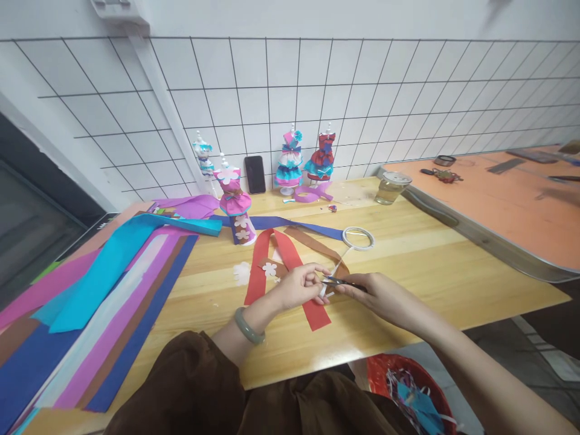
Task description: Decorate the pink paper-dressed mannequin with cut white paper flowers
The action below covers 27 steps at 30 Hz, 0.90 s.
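Observation:
My left hand (302, 284), with a bracelet on its wrist, is closed on the end of a narrow white tape strip (336, 263). That strip runs up to a tape roll (358, 238) lying on the table. My right hand (369, 293) grips small dark scissors (341, 282), whose blades meet the strip at my left fingertips. Beneath my left hand lies a folded red paper strip (312, 311). A brown strip (317, 239) curves behind my hands. Beside the red strip are a white flower cutout (269, 269) on a brown scrap and a pale flower shape (241, 273).
Coloured paper strips (136, 284) cover the table's left side. Several small dressed mannequins (289, 160) and a phone (255, 174) stand along the wall. A lidded cup (392, 188) is at the back right. Below the front edge sits a red bin (385, 368) with scraps.

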Available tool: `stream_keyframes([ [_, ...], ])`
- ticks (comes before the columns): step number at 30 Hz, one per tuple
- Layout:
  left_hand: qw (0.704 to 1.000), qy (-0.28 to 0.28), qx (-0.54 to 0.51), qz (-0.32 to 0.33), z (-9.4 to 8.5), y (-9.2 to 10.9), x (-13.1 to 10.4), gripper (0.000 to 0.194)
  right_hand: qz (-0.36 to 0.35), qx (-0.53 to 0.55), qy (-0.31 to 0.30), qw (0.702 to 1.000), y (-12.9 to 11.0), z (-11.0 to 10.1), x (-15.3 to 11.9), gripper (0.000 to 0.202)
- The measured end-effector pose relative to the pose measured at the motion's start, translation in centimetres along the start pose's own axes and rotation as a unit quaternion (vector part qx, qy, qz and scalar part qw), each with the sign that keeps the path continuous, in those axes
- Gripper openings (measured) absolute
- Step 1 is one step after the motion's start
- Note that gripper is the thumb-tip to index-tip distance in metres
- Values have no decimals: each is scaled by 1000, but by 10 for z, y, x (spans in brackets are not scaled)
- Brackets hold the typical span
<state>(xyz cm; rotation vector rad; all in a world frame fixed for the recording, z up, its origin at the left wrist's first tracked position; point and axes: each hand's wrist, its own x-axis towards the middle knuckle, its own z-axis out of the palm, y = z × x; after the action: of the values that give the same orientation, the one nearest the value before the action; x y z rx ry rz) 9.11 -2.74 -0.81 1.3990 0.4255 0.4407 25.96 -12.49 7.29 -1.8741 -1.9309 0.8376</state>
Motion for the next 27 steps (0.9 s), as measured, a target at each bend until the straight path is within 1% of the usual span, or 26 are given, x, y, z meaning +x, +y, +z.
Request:
stream_keyframes([
  [8, 1000, -15, 9, 1, 0, 2, -1, 34, 2, -19, -4, 1000, -3, 0, 2, 39],
  [18, 1000, -15, 13, -7, 0, 1, -1, 35, 4, -18, -2, 1000, -4, 1, 2, 41],
  [23, 1000, -15, 7, -7, 2, 4, -2, 31, 0, -14, -4, 1000, -3, 2, 2, 39],
  [27, 1000, -16, 6, -8, 2, 5, -3, 33, 2, -28, 3, 1000, -2, 2, 3, 40],
])
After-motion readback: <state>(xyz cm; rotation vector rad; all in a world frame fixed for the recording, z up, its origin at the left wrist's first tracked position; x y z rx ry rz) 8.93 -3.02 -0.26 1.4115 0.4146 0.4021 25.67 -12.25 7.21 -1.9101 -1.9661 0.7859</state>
